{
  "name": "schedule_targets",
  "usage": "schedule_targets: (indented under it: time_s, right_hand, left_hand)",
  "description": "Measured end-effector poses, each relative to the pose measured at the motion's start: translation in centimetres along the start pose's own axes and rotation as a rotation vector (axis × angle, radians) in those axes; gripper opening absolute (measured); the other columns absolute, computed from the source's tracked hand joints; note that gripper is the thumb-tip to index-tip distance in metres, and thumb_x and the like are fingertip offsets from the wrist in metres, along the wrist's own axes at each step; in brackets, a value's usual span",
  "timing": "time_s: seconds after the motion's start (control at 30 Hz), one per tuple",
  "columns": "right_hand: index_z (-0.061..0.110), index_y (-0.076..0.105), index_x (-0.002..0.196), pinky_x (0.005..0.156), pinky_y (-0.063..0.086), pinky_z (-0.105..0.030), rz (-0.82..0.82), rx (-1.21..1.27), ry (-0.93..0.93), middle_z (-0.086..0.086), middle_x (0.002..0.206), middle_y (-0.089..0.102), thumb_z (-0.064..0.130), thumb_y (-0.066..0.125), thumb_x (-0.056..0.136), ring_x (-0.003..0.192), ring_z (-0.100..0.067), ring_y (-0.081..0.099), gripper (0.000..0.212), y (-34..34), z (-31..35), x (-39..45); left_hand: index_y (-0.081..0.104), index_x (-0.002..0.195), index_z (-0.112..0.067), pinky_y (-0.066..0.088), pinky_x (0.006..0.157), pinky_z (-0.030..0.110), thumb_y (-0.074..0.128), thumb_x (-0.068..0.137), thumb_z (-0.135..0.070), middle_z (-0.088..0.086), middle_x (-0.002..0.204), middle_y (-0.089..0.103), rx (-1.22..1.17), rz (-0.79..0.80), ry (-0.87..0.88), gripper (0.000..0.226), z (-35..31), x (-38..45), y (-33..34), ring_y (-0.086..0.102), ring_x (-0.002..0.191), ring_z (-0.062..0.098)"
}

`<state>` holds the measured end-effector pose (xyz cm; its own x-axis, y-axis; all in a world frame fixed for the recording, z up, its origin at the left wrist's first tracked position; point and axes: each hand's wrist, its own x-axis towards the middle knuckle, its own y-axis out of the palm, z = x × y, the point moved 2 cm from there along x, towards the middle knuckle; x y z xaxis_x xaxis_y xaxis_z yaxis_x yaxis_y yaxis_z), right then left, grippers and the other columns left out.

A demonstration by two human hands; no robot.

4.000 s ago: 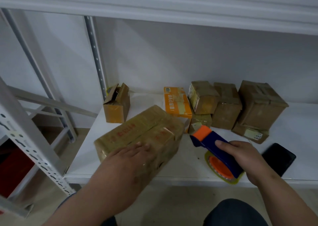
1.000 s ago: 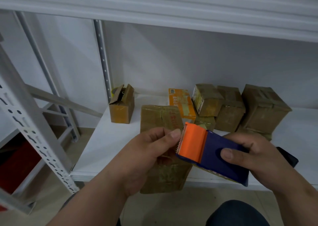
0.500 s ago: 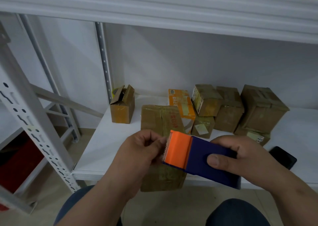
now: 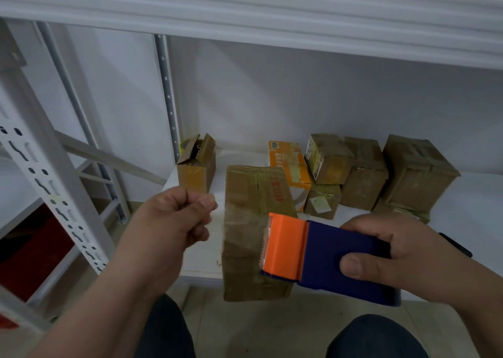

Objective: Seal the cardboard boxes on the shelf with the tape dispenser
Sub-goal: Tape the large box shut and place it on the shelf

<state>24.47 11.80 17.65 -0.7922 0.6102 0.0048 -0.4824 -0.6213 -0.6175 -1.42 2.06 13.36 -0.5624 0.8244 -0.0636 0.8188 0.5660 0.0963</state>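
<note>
Over the shelf (image 4: 468, 194), hands: left (image 4: 174, 221) pinching tape, right (image 4: 402, 254) gripping dispenser (image 4: 321, 257)

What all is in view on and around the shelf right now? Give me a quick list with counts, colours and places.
Long box: 1, brown, front of shelf, near end overhanging the edge.
Open-flapped box: 1, brown, back left of shelf.
Orange box: 1, orange, behind the long box.
Stacked boxes: about six, brown, taped, back right.
Tape dispenser: 1, navy with orange head, above the long box's near end.
Phone: 1, black, right of shelf, mostly hidden.
Shelf: white, metal uprights at left.
Left hand: fingers pinched together, seemingly on clear tape pulled from the dispenser.
Right hand: grips the dispenser.
</note>
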Motion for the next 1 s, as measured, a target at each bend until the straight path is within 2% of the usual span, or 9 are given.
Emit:
schedule_targets:
  time_s: [0.17, 0.27, 0.33, 0.37, 0.43, 0.5, 0.53, 0.7, 1.0]
  right_hand:
    - [0.034, 0.073, 0.085, 0.062, 0.056, -0.023, 0.078, 0.005, 0.087, -0.004, 0.087, 0.075, 0.063, 0.071, 0.058, 0.072, -0.017, 0.072, 0.040, -1.6, -0.3, -0.3]
    - [0.028, 0.076, 0.081, 0.060, 0.056, -0.023, 0.090, -0.028, 0.147, -0.006, 0.081, 0.075, 0.063, 0.077, 0.063, 0.069, -0.019, 0.072, 0.039, -3.2, -0.8, -0.5]
    - [0.026, 0.077, 0.073, 0.053, 0.052, -0.019, 0.037, -0.018, 0.198, -0.008, 0.071, 0.074, 0.038, 0.075, 0.076, 0.061, -0.019, 0.070, 0.013, -4.4, -1.4, -0.4]
    - [0.024, 0.078, 0.071, 0.051, 0.050, -0.018, 0.016, -0.003, 0.223, -0.009, 0.068, 0.073, 0.032, 0.074, 0.077, 0.057, -0.019, 0.069, 0.010, -4.9, -1.6, -0.3]
    - [0.020, 0.078, 0.076, 0.052, 0.050, -0.020, 0.034, -0.033, 0.247, -0.013, 0.070, 0.072, 0.054, 0.078, 0.068, 0.058, -0.023, 0.068, 0.035, -5.6, -1.7, 0.3]
    - [0.019, 0.077, 0.079, 0.057, 0.049, -0.024, 0.061, -0.089, 0.295, -0.013, 0.074, 0.073, 0.078, 0.075, 0.044, 0.064, -0.028, 0.069, 0.069, -6.0, -1.8, 1.0]
    - [0.021, 0.077, 0.079, 0.059, 0.049, -0.025, 0.063, -0.122, 0.318, -0.011, 0.075, 0.073, 0.083, 0.072, 0.039, 0.066, -0.027, 0.070, 0.074, -6.4, -2.0, 1.5]
    - [0.021, 0.077, 0.077, 0.065, 0.048, -0.033, 0.110, -0.302, 0.394, -0.005, 0.076, 0.074, 0.092, 0.064, 0.030, 0.070, -0.024, 0.071, 0.086, -7.8, -3.0, 3.5]
    - [0.017, 0.075, 0.075, 0.064, 0.045, -0.030, 0.117, -0.439, 0.467, -0.007, 0.077, 0.072, 0.101, 0.048, 0.031, 0.073, -0.025, 0.069, 0.098, -8.4, -5.6, 4.9]
  left_hand:
    - [0.067, 0.079, -0.001, 0.047, 0.063, 0.034, 0.061, 0.088, -0.011, 0.003, 0.057, 0.054, 0.020, -0.016, 0.009, 0.014, 0.3, 0.4, -1.2, 0.049, 0.055, 0.015]
    - [0.067, 0.068, -0.011, 0.044, 0.061, 0.033, 0.057, 0.090, -0.012, 0.003, 0.061, 0.050, -0.039, -0.076, -0.029, 0.024, 0.3, 1.3, -3.0, 0.046, 0.058, 0.015]
    - [0.067, 0.064, -0.015, 0.042, 0.058, 0.032, 0.057, 0.092, -0.012, 0.003, 0.059, 0.049, -0.038, -0.091, -0.035, 0.030, 0.2, 1.9, -4.2, 0.044, 0.056, 0.014]
    - [0.067, 0.067, -0.013, 0.042, 0.057, 0.031, 0.057, 0.092, -0.012, 0.002, 0.058, 0.049, -0.037, -0.084, -0.047, 0.027, 0.4, 2.1, -4.3, 0.044, 0.055, 0.013]
    - [0.066, 0.076, -0.008, 0.043, 0.055, 0.029, 0.057, 0.092, -0.011, 0.001, 0.056, 0.050, -0.049, -0.074, -0.095, 0.019, 1.2, 2.4, -4.0, 0.044, 0.053, 0.012]
    - [0.066, 0.079, -0.006, 0.044, 0.056, 0.029, 0.059, 0.090, -0.011, 0.002, 0.057, 0.053, -0.054, -0.070, -0.152, 0.014, 2.2, 2.4, -3.3, 0.046, 0.053, 0.012]
    - [0.066, 0.080, -0.005, 0.045, 0.057, 0.029, 0.061, 0.089, -0.011, 0.002, 0.059, 0.054, -0.055, -0.069, -0.177, 0.012, 2.7, 2.4, -2.9, 0.047, 0.054, 0.012]
    - [0.065, 0.079, -0.003, 0.048, 0.055, 0.028, 0.067, 0.087, -0.011, 0.005, 0.062, 0.057, -0.057, -0.066, -0.261, 0.011, 5.0, 2.4, -1.4, 0.050, 0.053, 0.013]
    - [0.068, 0.077, -0.001, 0.053, 0.053, 0.028, 0.069, 0.087, -0.012, 0.009, 0.061, 0.061, -0.001, -0.083, -0.258, 0.015, 6.4, 2.6, 0.0, 0.054, 0.053, 0.017]
